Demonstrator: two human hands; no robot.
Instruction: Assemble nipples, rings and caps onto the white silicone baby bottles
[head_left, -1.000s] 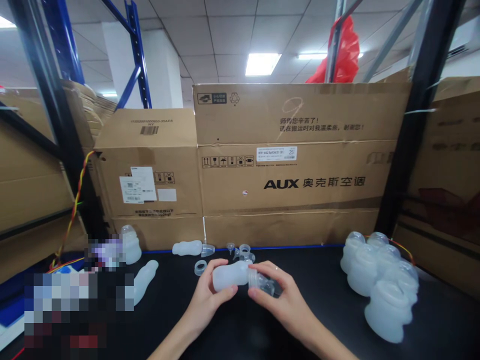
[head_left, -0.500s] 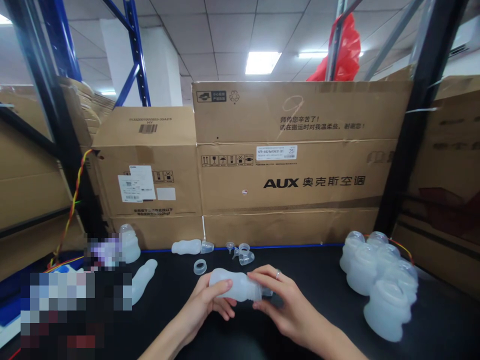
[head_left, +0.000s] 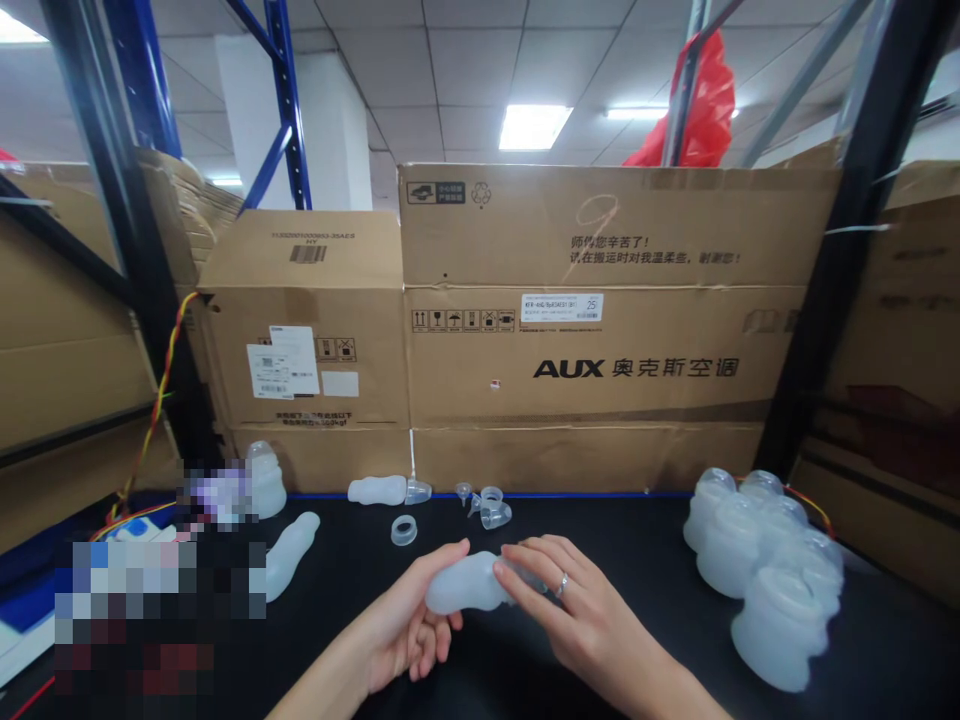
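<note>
Where the black table (head_left: 637, 545) met the cardboard panel (head_left: 637, 400) at the back, the head view showed a thin blue edge (head_left: 592, 493). Dark posts rose at either side, and a wide stretch of tabletop lay between the right hand (head_left: 574, 605) and the bottle cluster (head_left: 776, 640), giving that arm room. The left side was tighter.

Front and centre, raised above the table, the white bottle (head_left: 465, 585) lay nearly level between both hands. The left hand (head_left: 416, 620) held it, thumb along the upper side and the other fingers curled beneath. The right fingers lay over its neck end, where part of a clear piece (head_left: 534, 575) showed; whether they pinched it, I could not tell. The cluster's bottles stood upright, close together, with clear caps; their contents could not be made out.

Behind the hands, a second bottle (head_left: 379, 490) lay on its side against a clear cap (head_left: 418, 491), with a loose ring (head_left: 403, 531) before them and small clear parts (head_left: 493, 510) to the right. Farther left, another bottle (head_left: 292, 555) lay aslant beside a pixelated patch, near an upright capped one (head_left: 266, 482).
</note>
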